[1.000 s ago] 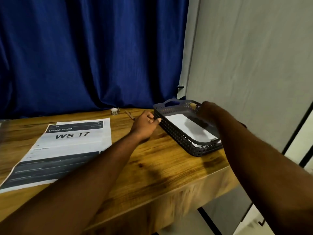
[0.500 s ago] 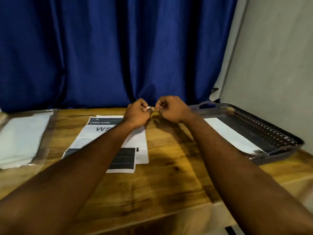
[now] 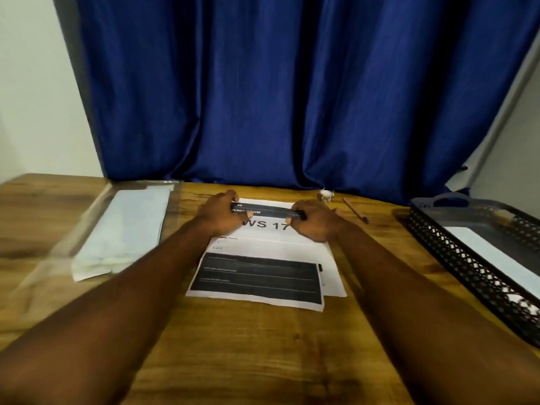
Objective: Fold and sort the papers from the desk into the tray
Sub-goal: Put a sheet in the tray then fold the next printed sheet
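Lowered onto the paper (image 3: 264, 248), left hand (image 3: 217, 216) and right hand (image 3: 315, 224) are pinched on its far edge, where a crooked fold is risked by uneven pulling.

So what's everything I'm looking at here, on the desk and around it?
desk: one, brown wood, fills the foreground
curtain: one, deep blue, behind the desk
printed sheets: at least two stacked, white with black blocks, desk centre
plastic sleeve: one, clear, holding pale papers, desk left
tray: one, dark and perforated, desk right
white paper: one, white, inside the tray
stick: one, brown, perhaps a pencil, far side right of the sheets
small object: one, whitish, by the curtain, too small to identify
left grip: one bare hand, pinching the sheets' far edge
right grip: one bare hand, pinching the same edge
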`<move>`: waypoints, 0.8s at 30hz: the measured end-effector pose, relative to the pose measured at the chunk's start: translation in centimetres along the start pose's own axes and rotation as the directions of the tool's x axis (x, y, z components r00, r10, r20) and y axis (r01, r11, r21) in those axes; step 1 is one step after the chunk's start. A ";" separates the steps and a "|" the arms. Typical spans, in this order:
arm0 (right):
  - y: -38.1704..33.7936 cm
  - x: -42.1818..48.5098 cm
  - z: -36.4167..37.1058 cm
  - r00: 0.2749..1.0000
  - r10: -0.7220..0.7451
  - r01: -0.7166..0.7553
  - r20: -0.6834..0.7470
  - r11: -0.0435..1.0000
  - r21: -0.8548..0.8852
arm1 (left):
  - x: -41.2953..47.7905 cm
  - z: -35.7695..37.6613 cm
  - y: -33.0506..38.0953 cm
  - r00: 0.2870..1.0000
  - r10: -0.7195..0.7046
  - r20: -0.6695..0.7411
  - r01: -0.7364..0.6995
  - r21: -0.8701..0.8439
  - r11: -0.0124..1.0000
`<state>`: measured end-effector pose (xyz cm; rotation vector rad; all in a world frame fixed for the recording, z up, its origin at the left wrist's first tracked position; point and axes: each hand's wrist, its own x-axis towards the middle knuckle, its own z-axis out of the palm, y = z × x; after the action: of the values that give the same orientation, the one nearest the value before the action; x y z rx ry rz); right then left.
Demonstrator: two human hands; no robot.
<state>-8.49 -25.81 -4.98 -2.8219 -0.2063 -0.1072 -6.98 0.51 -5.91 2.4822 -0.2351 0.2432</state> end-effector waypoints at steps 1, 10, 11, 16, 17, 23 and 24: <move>0.0 0.3 0.1 1.000 -0.009 0.009 -0.005 1.000 -0.011 | 0.1 0.3 -0.3 1.000 0.009 0.002 -0.009 0.018 1.000; 0.9 0.5 1.6 0.994 -0.026 0.025 -0.108 1.000 -0.015 | 0.7 0.8 -1.3 0.998 0.037 0.049 -0.041 0.099 0.994; 0.8 0.5 1.6 0.994 -0.023 0.021 -0.107 1.000 -0.016 | 0.6 0.9 -1.4 0.998 0.039 0.048 -0.044 0.109 0.993; 0.3 0.4 2.3 0.993 -0.004 0.004 -0.122 1.000 0.000 | 0.3 0.9 -1.6 0.999 0.028 0.042 -0.034 0.152 0.988; 0.3 0.4 2.3 0.992 -0.001 0.001 -0.129 1.000 -0.002 | 0.2 0.9 -1.6 0.999 0.026 0.041 -0.032 0.145 0.989; 0.0 -0.2 2.2 0.960 -0.046 0.092 -0.276 0.984 0.154 | -0.1 0.7 -1.8 1.000 0.021 -0.007 -0.021 -0.011 1.000; 0.0 -0.4 2.1 0.954 -0.053 0.121 -0.296 0.969 0.217 | -0.1 0.6 -1.8 1.000 0.014 -0.021 -0.015 -0.067 0.998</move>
<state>-8.82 -25.23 -7.06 -2.5252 -0.2584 -0.4800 -6.62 1.62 -7.43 2.4115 -0.2486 0.2625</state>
